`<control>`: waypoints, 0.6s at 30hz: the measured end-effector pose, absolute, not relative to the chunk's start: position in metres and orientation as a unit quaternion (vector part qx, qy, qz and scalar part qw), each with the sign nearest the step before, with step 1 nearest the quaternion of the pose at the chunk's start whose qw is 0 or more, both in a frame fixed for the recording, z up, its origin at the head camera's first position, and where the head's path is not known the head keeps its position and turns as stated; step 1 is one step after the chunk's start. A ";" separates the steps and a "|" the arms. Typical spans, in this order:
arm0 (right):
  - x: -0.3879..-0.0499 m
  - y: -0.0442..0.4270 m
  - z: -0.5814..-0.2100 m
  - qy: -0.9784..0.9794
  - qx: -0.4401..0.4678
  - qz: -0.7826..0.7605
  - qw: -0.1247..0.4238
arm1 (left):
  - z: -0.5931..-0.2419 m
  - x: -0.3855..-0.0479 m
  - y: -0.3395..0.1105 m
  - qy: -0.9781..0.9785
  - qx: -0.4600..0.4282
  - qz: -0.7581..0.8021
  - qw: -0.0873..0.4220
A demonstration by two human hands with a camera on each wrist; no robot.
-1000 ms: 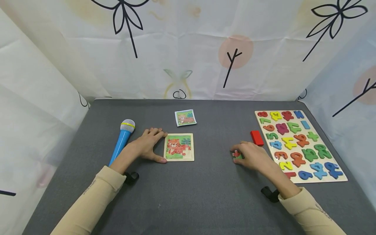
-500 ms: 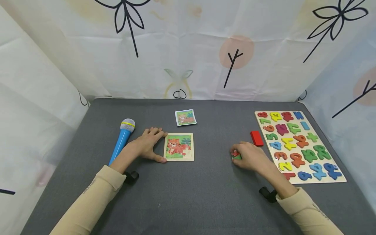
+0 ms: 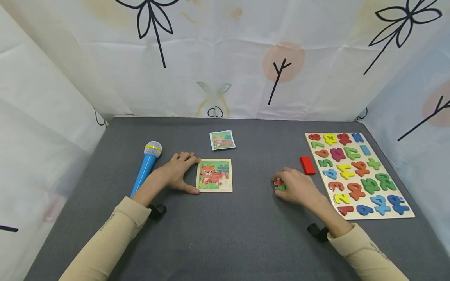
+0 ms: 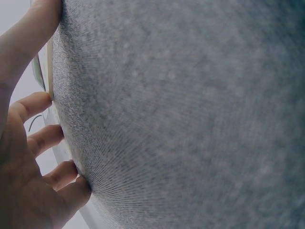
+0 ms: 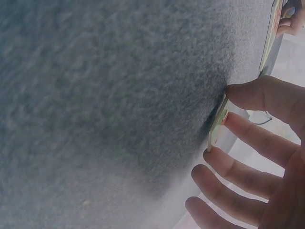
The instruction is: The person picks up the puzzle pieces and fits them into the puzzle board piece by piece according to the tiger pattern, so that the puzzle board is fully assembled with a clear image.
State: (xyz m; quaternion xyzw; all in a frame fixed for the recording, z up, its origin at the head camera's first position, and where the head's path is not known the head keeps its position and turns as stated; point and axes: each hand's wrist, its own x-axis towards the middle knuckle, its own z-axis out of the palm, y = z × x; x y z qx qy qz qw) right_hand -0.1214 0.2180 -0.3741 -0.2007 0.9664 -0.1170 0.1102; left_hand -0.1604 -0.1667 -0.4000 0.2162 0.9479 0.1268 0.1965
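A square wooden jigsaw puzzle with a tiger picture lies on the grey table. My left hand rests at its left side, thumb at the near corner and index finger at the far corner; the other fingertips touch the table in the left wrist view. Over to the right, my right hand holds a small red and green puzzle piece between thumb and fingers. In the right wrist view this puzzle piece is seen edge-on and tilted, close to the table surface; its printed face is mostly hidden.
Behind the puzzle lies a small picture card. A blue toy microphone lies beside my left forearm. A red block sits beyond my right hand, next to a wooden board of colourful numbers. Patterned white cloth surrounds the table.
My right hand has shifted slightly left with the puzzle piece, and its fingers now cover more of it. The left hand and the puzzle have stayed in place.
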 end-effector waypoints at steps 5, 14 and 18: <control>-0.123 0.209 -0.374 0.966 -0.207 -0.120 0.098 | -0.399 -0.161 -0.167 0.949 0.213 0.125 0.195; -0.126 0.177 -0.370 0.967 -0.211 -0.117 0.087 | -0.399 -0.160 -0.166 0.950 0.210 0.120 0.200; -0.127 0.161 -0.370 0.965 -0.217 -0.117 0.086 | -0.399 -0.160 -0.165 0.950 0.210 0.117 0.201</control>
